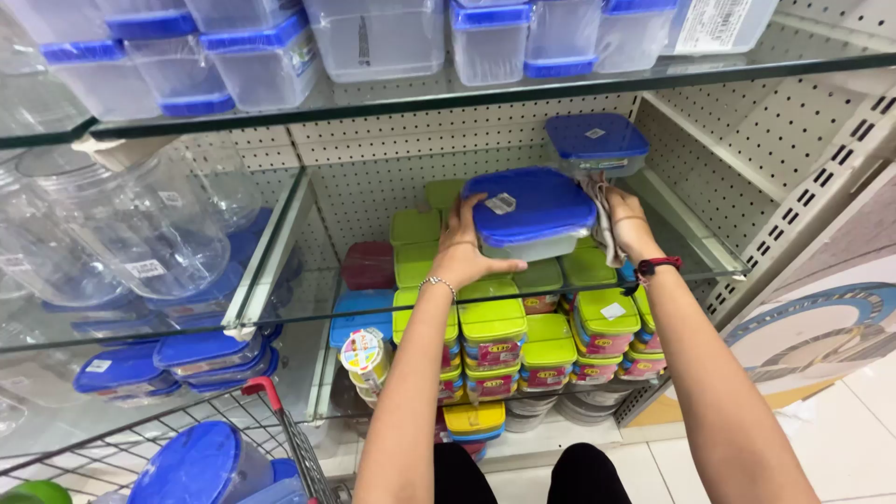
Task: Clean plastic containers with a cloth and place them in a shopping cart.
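Nearest the camera, at 6 o'clock, are the person's dark-clad knees (pixel 523 476), with the red-handled wire cart (pixel 271 420) at 7 o'clock carrying a blue-lidded tub (pixel 201 462).

Head view, hands: both arms reach forward to the middle glass shelf (pixel 308 219). The left hand (pixel 462 250), with a bead bracelet at the wrist, lies spread open against the near-left side of the blue-lidded container (pixel 530 213), fingertips up on the lid edge and thumb under the near rim. The right hand (pixel 627 224), with a red band at the wrist, is partly curled around a pale striped cloth (pixel 602 224) and pressed to the container's right end.

Key relation: the container sits between the two hands at 12 o'clock, its long axis running left to right, from 9 to 3 o'clock. It appears slightly raised above the glass, though contact with the glass cannot be confirmed. Both hands are about equally near it.

Surroundings: a smaller blue-lidded box (pixel 597 145) stands at 1 o'clock, just behind the right hand. Stacked green-lidded containers (pixel 509 327) fill the level below. Clear jars (pixel 121 224) stand at 10 o'clock.
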